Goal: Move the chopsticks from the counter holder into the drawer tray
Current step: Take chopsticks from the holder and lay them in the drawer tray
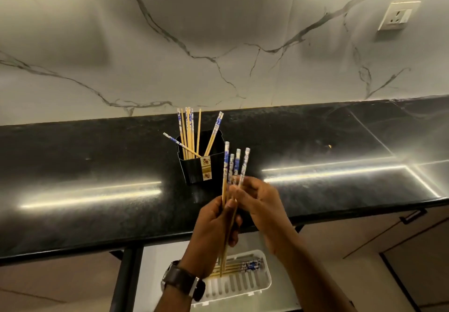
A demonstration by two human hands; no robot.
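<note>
1. Head view: left hand (213,224) is clamped around a bundle of held chopsticks (226,158), gripping them at mid-length. The sticks stand near upright, blue-and-white patterned ends up.
2. Right hand (260,202) is pressed close to the left, fingers curled onto the same bundle just below the patterned ends. Both hands are together, in the air over the front edge of the counter (97,165).
3. Black holder (194,172) sits on the counter just behind the hands. It has a small sticker on its front.
4. Holder chopsticks (188,131) remain inside: most upright, a pair leaning right, one tipped over the left rim.
5. Below the counter edge the drawer (155,260) is open, with a white slatted tray (233,286) in it.
6. Tray chopsticks (247,264) lie flat at the tray's far side, patterned ends to the right.
7. Lower tips of the held bundle hang above the tray.
8. Dark-strapped watch (184,281) on the left wrist.
9. Veined marble wall behind the counter, socket (398,16) at upper right.
</note>
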